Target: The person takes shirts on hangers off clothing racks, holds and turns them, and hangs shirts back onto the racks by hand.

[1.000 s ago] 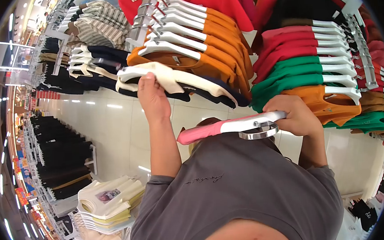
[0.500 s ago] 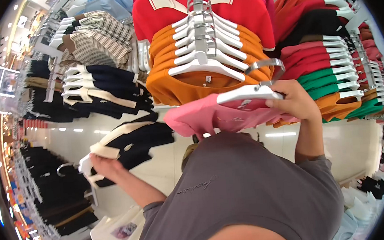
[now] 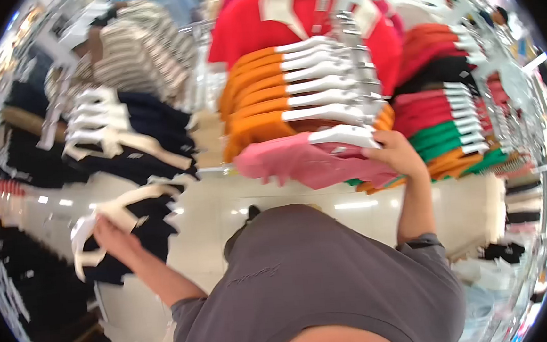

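My right hand is closed round the end of a white hanger that carries a pink shirt. This shirt hangs directly in front of a row of orange shirts on white hangers; its hook is too blurred to tell whether it sits on the rail. On the left, my left hand grips a navy shirt with a cream collar, near its white hanger. That shirt is just below a row of similar navy shirts.
Red shirts with cream collars hang behind the orange ones. Striped shirts hang at the upper left, green shirts to the right. Dark garments line the lower left. Pale tiled floor shows between the racks.
The view has swung and blurred. My right hand has brought the pink shirt closer in line with the orange row. My left hand, still holding the navy shirt, appears farther left.
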The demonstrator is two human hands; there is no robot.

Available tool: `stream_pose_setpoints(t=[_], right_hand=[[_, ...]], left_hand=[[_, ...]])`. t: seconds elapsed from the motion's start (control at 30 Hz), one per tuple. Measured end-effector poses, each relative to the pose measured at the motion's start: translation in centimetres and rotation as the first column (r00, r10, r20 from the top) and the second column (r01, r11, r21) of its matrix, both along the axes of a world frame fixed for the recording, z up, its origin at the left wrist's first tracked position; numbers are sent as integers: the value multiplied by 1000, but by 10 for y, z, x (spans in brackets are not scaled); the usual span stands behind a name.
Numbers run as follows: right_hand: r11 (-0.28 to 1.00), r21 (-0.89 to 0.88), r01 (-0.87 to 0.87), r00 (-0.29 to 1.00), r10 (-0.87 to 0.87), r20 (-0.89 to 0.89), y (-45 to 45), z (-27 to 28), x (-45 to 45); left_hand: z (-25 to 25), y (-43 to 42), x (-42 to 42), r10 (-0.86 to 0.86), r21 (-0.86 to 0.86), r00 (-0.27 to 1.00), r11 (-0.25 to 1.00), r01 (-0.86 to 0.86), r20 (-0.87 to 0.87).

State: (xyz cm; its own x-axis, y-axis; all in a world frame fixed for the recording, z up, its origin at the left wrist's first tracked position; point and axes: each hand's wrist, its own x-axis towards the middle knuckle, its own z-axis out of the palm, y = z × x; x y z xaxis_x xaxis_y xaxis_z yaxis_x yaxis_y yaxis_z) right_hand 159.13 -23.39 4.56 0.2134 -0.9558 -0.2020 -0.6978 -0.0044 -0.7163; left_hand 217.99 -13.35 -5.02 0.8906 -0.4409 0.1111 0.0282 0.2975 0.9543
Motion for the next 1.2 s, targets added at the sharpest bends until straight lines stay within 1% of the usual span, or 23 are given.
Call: stream_pose_setpoints(t=[0.03,0.07,0.1,0.13,0.17,0.2,0.23,0.3,0.4,0.43,0.5,0.63,0.67,0.73,0.77,0.83,0.87,0.93,0.97,1.03,1.1,1.17,1.2], right_hand=[[997,-75,-22,1000,21,-22,-3,-21,-13],[997,-75,14,1000,-16,-17,-1,-19,-7],[997,-50,56,998,-55,39,1,-20,-5],[997,-61,52,998,-49,48,2,-17,0],[997,-37,65,998,-65,6,2,-14,3],[996,-34,84,996,-83,46,3,-17,5],[993,-24,118,990,-116,77,4,-16,8],[989,-28,145,985,-142,101,4,-17,12],[987,-31,158,976,-151,159,6,-13,24],[987,-39,155,976,-147,162,7,-13,24],[985,-41,166,981,-161,111,5,-14,26],[969,-73,234,953,-214,216,7,-12,33],[968,-77,237,952,-216,218,8,-12,35],[953,-186,237,936,-173,306,9,-12,40],[951,-191,242,934,-175,311,8,-11,39],[929,-256,267,934,-184,307,8,-7,36],[928,-256,272,932,-188,310,8,-8,37],[844,-413,341,910,-186,371,2,-7,40],[843,-413,346,908,-190,373,-1,-4,45],[656,-706,266,955,-82,285,-7,8,69],[658,-707,259,956,-69,286,-13,8,79],[550,-738,390,904,-76,421,-23,-8,78],[512,-751,418,893,-79,443,-26,-13,76]], left_hand=[[-7,-4,11,2,12,999,1000,-2,53],[-3,-11,10,13,-31,1000,999,-13,-10],[-1,-17,9,66,-32,998,997,-67,-24],[-5,-21,17,6,-56,999,998,-9,-45],[-6,-26,23,-59,-124,997,991,54,-41],[9,-31,16,-119,-175,989,979,102,-87],[13,-35,17,-161,-186,983,972,143,-86],[20,-44,22,-225,-168,973,963,213,-59],[34,-59,24,-320,-209,946,930,302,-57],[35,-66,26,-330,-224,942,924,311,-54],[43,-78,29,-360,-213,932,915,343,-44],[63,-98,23,-391,-216,918,904,369,-71],[63,-102,26,-410,-229,909,895,384,-77],[62,-110,30,-421,-215,902,893,395,-92],[61,-114,32,-429,-197,897,894,403,-110],[50,-117,40,-437,-182,891,892,413,-121],[46,-118,42,-421,-187,897,900,393,-138],[39,-116,42,-399,-185,902,911,369,-168],[33,-115,44,-403,-185,900,909,373,-165],[22,-114,50,-427,-137,885,903,406,-186],[17,-114,57,-442,-143,876,896,420,-194],[15,-114,64,-479,-90,861,878,470,-175],[16,-112,64,-474,-87,863,880,467,-175]])
